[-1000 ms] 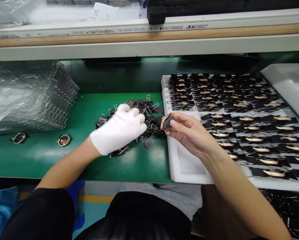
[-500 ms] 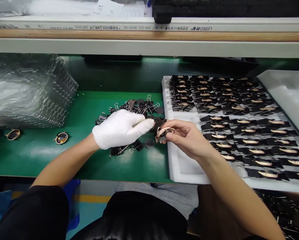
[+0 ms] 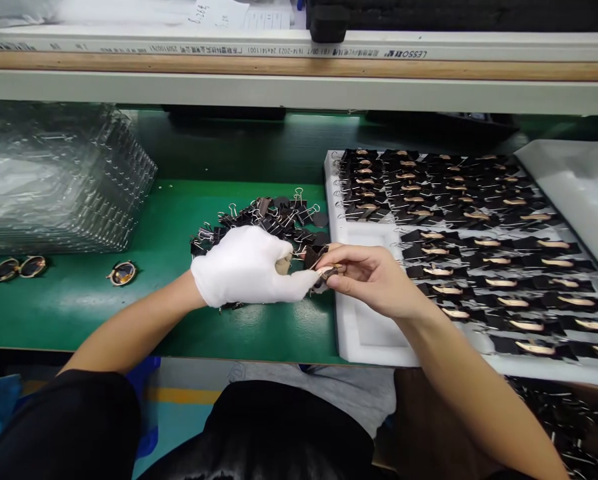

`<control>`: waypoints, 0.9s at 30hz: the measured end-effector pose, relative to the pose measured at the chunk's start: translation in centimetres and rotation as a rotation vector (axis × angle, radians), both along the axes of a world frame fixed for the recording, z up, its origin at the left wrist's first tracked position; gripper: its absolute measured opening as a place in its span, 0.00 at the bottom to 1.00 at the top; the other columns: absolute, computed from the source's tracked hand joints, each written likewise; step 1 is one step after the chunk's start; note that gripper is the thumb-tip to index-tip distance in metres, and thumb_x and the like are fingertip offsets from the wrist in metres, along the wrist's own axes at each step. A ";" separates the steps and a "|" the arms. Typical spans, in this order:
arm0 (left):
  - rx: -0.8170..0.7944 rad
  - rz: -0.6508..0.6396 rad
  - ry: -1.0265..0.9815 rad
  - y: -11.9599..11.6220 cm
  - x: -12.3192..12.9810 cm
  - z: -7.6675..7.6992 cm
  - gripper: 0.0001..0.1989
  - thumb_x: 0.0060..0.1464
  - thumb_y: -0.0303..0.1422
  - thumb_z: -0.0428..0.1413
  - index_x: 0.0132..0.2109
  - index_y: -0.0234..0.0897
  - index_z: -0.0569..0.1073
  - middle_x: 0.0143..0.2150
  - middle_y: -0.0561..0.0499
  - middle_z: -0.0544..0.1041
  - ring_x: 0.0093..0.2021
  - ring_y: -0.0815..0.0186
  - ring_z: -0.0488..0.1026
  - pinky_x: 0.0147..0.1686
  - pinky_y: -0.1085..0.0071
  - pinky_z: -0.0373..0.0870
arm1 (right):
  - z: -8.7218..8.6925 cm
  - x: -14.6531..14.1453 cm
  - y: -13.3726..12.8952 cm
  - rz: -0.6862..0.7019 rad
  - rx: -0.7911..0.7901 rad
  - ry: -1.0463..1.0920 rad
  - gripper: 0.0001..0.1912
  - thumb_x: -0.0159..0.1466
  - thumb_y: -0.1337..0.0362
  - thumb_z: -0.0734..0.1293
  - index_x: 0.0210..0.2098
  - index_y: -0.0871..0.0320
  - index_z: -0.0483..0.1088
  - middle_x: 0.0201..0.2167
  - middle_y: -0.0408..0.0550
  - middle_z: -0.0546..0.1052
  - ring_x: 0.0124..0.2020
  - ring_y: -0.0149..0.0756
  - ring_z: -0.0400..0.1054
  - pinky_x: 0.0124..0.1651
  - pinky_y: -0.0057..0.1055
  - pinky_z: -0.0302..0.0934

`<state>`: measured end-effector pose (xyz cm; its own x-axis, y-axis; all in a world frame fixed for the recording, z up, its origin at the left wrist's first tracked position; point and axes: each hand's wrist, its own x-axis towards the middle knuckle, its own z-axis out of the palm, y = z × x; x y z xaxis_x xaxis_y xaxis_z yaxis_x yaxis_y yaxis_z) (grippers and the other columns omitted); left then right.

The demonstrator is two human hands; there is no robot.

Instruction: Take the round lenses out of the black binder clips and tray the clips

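Observation:
My right hand [image 3: 366, 277], bare, pinches a round gold-rimmed piece [image 3: 327, 272] that looks like a watch case, near the left edge of a white foam tray [image 3: 373, 347]. A black binder clip [image 3: 315, 256] sits against the far side of that case. My left hand [image 3: 251, 267], in a white glove, reaches the clip from the left. Its fingers are at the clip's wire handle and its thumb lies by the case; the exact grip is partly hidden. Under and behind the glove lies a heap of black binder clips [image 3: 269, 213].
Rows of clipped gold pieces [image 3: 493, 260] fill much of the tray. Stacked clear plastic trays [image 3: 63, 180] stand at the left. Loose gold-rimmed cases [image 3: 123, 273] lie on the green table [image 3: 179, 320]. A shelf edge [image 3: 279, 93] crosses above the back.
My left hand has shifted slightly right and toward me, its thumb now lower, beside the case. My right hand has turned the case, so its face shows less.

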<state>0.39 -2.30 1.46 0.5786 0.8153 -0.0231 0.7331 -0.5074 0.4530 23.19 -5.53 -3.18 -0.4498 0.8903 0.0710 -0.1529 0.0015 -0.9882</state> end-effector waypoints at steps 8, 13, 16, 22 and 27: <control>-0.198 0.113 -0.249 0.3 -0.4 0.3 0.22 0.55 0.38 0.52 0.21 0.39 0.48 0.19 0.58 0.48 0.21 0.75 0.48 0.19 0.73 0.46 | 0.3 -0.4 0.7 -0.351 -0.330 0.249 0.11 0.58 0.57 0.81 0.37 0.52 0.82 0.38 0.44 0.81 0.37 0.30 0.75 0.40 0.25 0.73; -0.365 0.106 -0.330 -0.3 0.3 -0.4 0.22 0.58 0.39 0.53 0.20 0.39 0.57 0.17 0.60 0.56 0.19 0.75 0.53 0.17 0.75 0.50 | -0.1 -1.3 0.6 -0.412 -0.387 0.322 0.14 0.55 0.56 0.83 0.38 0.51 0.82 0.39 0.41 0.82 0.38 0.29 0.74 0.47 0.29 0.74; -0.374 0.111 -0.344 -0.5 0.7 -1.0 0.21 0.60 0.39 0.53 0.20 0.38 0.61 0.17 0.59 0.62 0.19 0.75 0.57 0.18 0.76 0.54 | -0.3 -1.8 0.2 -0.405 -0.350 0.333 0.14 0.56 0.57 0.82 0.39 0.50 0.81 0.39 0.41 0.82 0.38 0.30 0.75 0.50 0.33 0.75; -0.356 0.117 -0.305 -0.4 1.0 -1.2 0.21 0.63 0.41 0.53 0.23 0.38 0.67 0.17 0.59 0.66 0.18 0.74 0.60 0.19 0.75 0.55 | -0.5 -2.3 -0.3 -0.421 -0.366 0.335 0.14 0.58 0.55 0.81 0.40 0.51 0.79 0.40 0.41 0.82 0.39 0.32 0.75 0.51 0.36 0.75; -0.079 -0.119 -0.150 0.5 0.2 -0.8 0.23 0.70 0.43 0.46 0.33 0.38 0.77 0.25 0.55 0.77 0.25 0.70 0.70 0.29 0.72 0.61 | -0.5 -1.8 0.1 -0.454 -0.405 0.376 0.15 0.57 0.54 0.81 0.40 0.49 0.78 0.41 0.41 0.81 0.41 0.35 0.75 0.47 0.35 0.74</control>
